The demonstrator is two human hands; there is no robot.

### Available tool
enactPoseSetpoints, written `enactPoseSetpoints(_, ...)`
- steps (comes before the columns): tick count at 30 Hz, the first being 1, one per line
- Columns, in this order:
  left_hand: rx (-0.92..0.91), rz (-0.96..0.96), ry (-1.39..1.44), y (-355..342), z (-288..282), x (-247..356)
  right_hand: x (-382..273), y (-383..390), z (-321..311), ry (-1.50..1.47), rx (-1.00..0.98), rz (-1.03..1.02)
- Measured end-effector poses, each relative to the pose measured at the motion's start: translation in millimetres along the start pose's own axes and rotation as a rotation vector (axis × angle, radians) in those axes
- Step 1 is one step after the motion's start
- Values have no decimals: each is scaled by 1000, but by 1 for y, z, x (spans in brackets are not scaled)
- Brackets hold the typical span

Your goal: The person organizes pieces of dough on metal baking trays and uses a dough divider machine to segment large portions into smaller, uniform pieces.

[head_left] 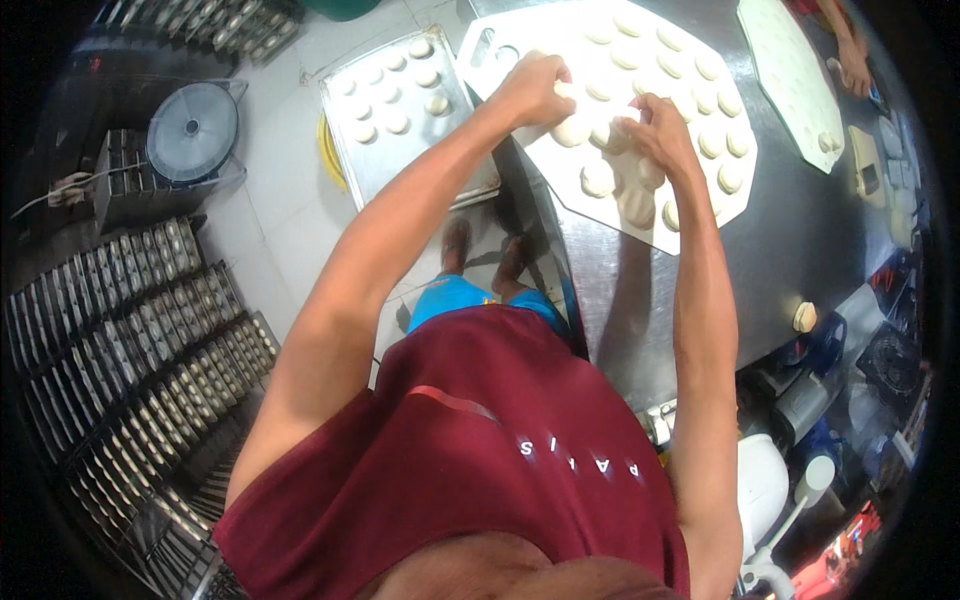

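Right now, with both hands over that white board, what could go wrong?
The left hand and right hand are among closely set dough rounds, so fingers might nudge neighbours. The right forearm crosses above a dough round at the board's near edge and could brush it. The white board's handled end appears to jut past the metal table, so pressing there might tip it.

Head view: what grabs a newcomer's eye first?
Probably the white board of pale dough rounds at the top, with the left hand and right hand over it. Next, the maroon shirt filling the lower middle, then the rows of racked trays at lower left.
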State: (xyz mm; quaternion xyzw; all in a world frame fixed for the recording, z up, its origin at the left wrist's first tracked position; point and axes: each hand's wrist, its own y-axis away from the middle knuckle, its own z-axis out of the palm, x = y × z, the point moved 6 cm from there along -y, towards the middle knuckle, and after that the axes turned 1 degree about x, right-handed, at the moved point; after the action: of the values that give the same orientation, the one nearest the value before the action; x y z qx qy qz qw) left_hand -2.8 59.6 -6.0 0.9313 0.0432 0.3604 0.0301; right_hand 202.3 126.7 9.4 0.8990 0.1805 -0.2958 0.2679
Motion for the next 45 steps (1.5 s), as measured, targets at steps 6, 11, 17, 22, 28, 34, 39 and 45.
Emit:
enactPoseSetpoints(6, 69, -306, 1065, 27, -1, -19, 16, 6, 16, -880, 137, 30)
enactPoseSetpoints(11, -90, -87, -53, 23, 22, 14, 16, 1, 23, -125, 11, -27)
enactPoseSetpoints(17, 17, -135, 161, 37, 21, 15, 1, 7, 24, -165, -3, -10)
enactPoseSetpoints(22, 503, -60, 391, 134, -12, -16, -63, 59, 16, -192, 287, -180)
enactPoseSetpoints(28, 426, -649, 383, 277, 18, -220, -108, 87, 215, -204, -107, -211)
enactPoseSetpoints(34, 285, -689, 227, 292, 34, -335, -109, -2, 378, 18, -222, -205)
enactPoseSetpoints(39, 298, -575, 51, 284, 39, -346, -89, -38, 428, 44, -234, -216)
enactPoseSetpoints(45, 299, -527, 100, 285, 26, -346, -95, -37, 412, 137, -153, -269)
